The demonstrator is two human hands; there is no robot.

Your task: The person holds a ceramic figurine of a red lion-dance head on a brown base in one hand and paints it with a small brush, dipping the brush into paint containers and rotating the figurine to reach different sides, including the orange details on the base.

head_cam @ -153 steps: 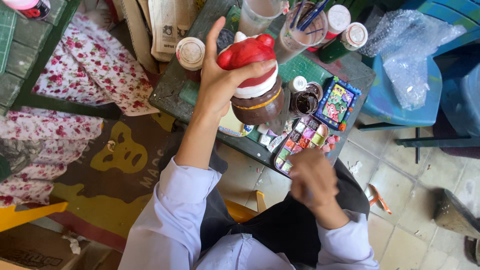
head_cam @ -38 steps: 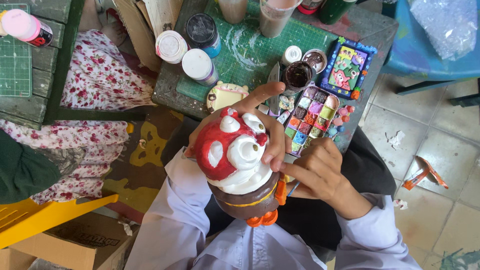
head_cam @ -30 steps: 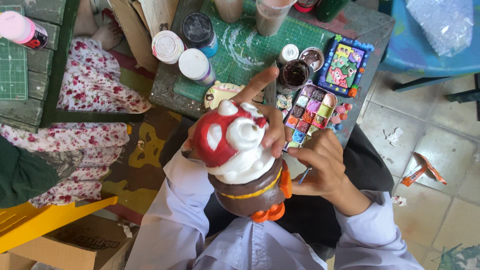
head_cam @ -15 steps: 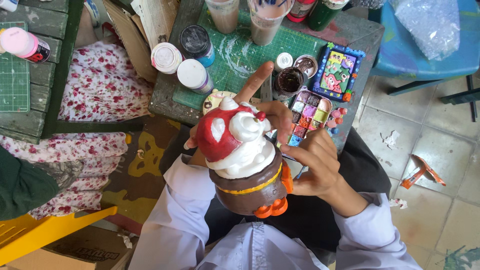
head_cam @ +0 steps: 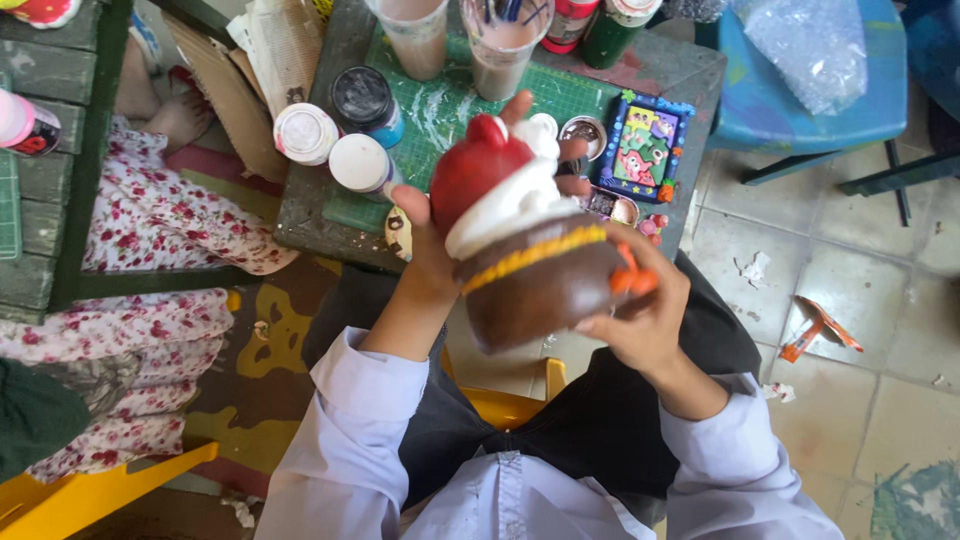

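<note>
I see both hands raised over the lap, holding a painted ceramic figurine (head_cam: 530, 250) with a brown rounded body, a yellow band, a white middle and a red cap. My left hand (head_cam: 435, 245) is wrapped around its red-and-white side, fingers reaching up behind the cap. My right hand (head_cam: 640, 315) cups the brown base by the orange feet. The figurine is tilted, its top pointing away toward the dark wooden tabletop (head_cam: 690, 75). On that tabletop lie a green cutting mat (head_cam: 450, 110), three round paint jars (head_cam: 335, 135) with white and black lids, two cups of murky water (head_cam: 455, 40) and a small colourful painted frame (head_cam: 647, 145).
</note>
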